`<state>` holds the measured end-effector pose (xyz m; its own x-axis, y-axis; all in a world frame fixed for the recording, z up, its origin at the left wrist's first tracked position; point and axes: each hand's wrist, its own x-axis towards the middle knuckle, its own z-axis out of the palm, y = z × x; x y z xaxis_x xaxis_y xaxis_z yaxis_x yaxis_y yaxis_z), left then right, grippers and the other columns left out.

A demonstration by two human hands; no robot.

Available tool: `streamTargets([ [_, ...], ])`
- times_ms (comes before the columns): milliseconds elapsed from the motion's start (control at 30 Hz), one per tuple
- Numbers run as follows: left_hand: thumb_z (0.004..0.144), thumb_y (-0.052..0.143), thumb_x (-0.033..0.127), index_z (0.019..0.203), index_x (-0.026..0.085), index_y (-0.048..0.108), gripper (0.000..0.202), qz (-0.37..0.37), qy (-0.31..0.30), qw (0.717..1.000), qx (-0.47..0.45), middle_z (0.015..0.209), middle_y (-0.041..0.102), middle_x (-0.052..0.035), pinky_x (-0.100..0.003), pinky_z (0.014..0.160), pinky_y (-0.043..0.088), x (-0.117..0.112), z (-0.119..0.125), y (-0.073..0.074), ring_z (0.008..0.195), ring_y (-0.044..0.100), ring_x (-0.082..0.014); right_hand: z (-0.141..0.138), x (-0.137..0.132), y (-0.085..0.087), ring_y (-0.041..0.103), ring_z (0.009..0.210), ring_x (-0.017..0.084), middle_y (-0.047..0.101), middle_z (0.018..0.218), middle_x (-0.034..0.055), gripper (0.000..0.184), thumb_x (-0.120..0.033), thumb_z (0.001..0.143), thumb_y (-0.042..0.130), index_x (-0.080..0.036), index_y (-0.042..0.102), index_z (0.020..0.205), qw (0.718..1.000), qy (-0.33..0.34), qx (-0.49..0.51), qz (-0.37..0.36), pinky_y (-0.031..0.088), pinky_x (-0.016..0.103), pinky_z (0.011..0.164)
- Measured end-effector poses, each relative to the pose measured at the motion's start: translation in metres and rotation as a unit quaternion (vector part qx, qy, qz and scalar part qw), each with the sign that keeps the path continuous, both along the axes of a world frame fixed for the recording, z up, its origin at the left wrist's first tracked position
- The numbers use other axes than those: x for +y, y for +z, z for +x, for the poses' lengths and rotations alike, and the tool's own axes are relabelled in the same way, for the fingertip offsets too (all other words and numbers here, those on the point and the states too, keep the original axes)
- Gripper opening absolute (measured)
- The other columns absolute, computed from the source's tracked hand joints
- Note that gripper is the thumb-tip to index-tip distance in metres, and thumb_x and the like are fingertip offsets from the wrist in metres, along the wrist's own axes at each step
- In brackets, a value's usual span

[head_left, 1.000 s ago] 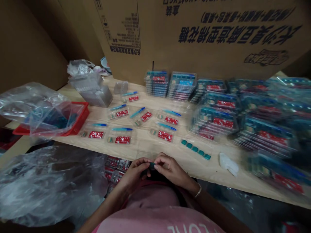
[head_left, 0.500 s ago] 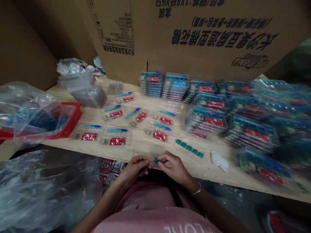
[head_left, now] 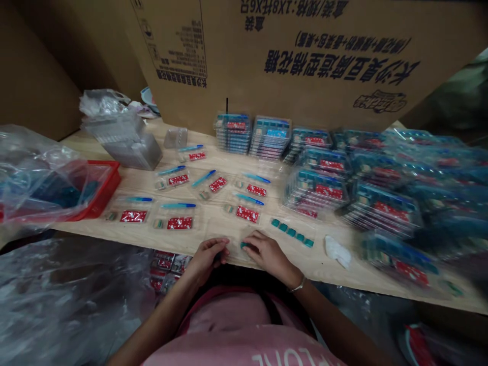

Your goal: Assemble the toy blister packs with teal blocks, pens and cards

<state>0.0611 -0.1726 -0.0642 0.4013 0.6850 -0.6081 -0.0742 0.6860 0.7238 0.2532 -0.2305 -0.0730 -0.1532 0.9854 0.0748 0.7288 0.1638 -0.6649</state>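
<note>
My right hand point(head_left: 267, 251) rests at the near edge of the wooden table point(head_left: 229, 223), fingers pinched on a small teal piece point(head_left: 244, 246). A hand's width to its left, my left hand point(head_left: 208, 255) is curled at the table edge; what it holds, if anything, is hidden. Just beyond my right hand lies a row of several teal pieces point(head_left: 292, 232). Clear blister trays point(head_left: 179, 216), each with a blue pen and a red card, are spread flat across the middle of the table.
Stacks of filled clear packs point(head_left: 320, 188) crowd the right and back. A red basket under a plastic bag point(head_left: 49, 188) sits left, a bagged stack of clear trays point(head_left: 125, 137) behind it. White wad point(head_left: 337, 250) near right. Large cardboard boxes point(head_left: 305, 61) wall the back.
Both hands moved forward from my lap onto the table edge and parted. The teal piece went from between both hands to my right fingers alone.
</note>
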Motion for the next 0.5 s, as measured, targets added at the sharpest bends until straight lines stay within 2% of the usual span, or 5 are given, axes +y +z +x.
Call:
streamTargets([
  [133, 0.075, 0.065, 0.047, 0.087, 0.01, 0.069, 0.039, -0.08, 0.008, 0.993, -0.085, 0.068, 0.067, -0.0069, -0.017, 0.04, 0.031, 0.0, -0.006, 0.013, 0.05, 0.057, -0.0099, -0.003, -0.004, 0.007, 0.059, 0.089, 0.02, 0.061, 0.095, 0.007, 0.017, -0.02, 0.087, 0.055, -0.02, 0.064, 0.101, 0.999, -0.018, -0.029, 0.015, 0.048, 0.032, 0.079],
  [200, 0.085, 0.051, 0.049, 0.093, 0.009, 0.068, 0.044, -0.127, 0.008, 0.983, -0.13, 0.079, 0.069, -0.0116, -0.017, 0.042, 0.035, 0.001, -0.009, 0.023, 0.059, 0.063, -0.0133, -0.007, -0.005, 0.017, 0.059, 0.088, 0.02, 0.06, 0.094, 0.0067, 0.017, -0.022, 0.088, 0.054, -0.02, 0.064, 0.101, 0.998, -0.04, 0.007, 0.045, 0.048, 0.032, 0.078],
  [267, 0.09, 0.041, 0.048, 0.097, 0.009, 0.067, 0.047, -0.144, 0.01, 0.977, -0.155, 0.086, 0.069, -0.0139, -0.016, 0.041, 0.036, 0.0, -0.01, 0.031, 0.065, 0.065, -0.0151, -0.014, -0.004, 0.029, 0.059, 0.081, 0.017, 0.06, 0.086, 0.0044, 0.015, -0.023, 0.089, 0.052, -0.02, 0.065, 0.095, 0.995, -0.053, 0.064, 0.055, 0.047, 0.028, 0.072],
  [367, 0.093, 0.036, 0.046, 0.097, 0.009, 0.067, 0.049, -0.152, 0.015, 0.973, -0.176, 0.084, 0.068, -0.0124, -0.017, 0.041, 0.037, -0.002, -0.007, 0.035, 0.063, 0.063, -0.0138, -0.028, 0.001, 0.048, 0.058, 0.074, 0.014, 0.058, 0.078, 0.0011, 0.014, -0.019, 0.089, 0.053, -0.021, 0.067, 0.09, 0.993, -0.018, 0.111, 0.027, 0.044, 0.024, 0.065],
  [500, 0.093, 0.038, 0.044, 0.093, 0.009, 0.067, 0.046, -0.15, 0.021, 0.967, -0.206, 0.072, 0.064, -0.0063, -0.017, 0.041, 0.037, -0.006, -0.002, 0.032, 0.053, 0.053, -0.0086, -0.043, 0.011, 0.06, 0.059, 0.084, 0.014, 0.062, 0.09, 0.0024, 0.018, -0.009, 0.082, 0.058, -0.02, 0.067, 0.093, 0.993, 0.063, 0.097, 0.0, 0.045, 0.024, 0.074],
])
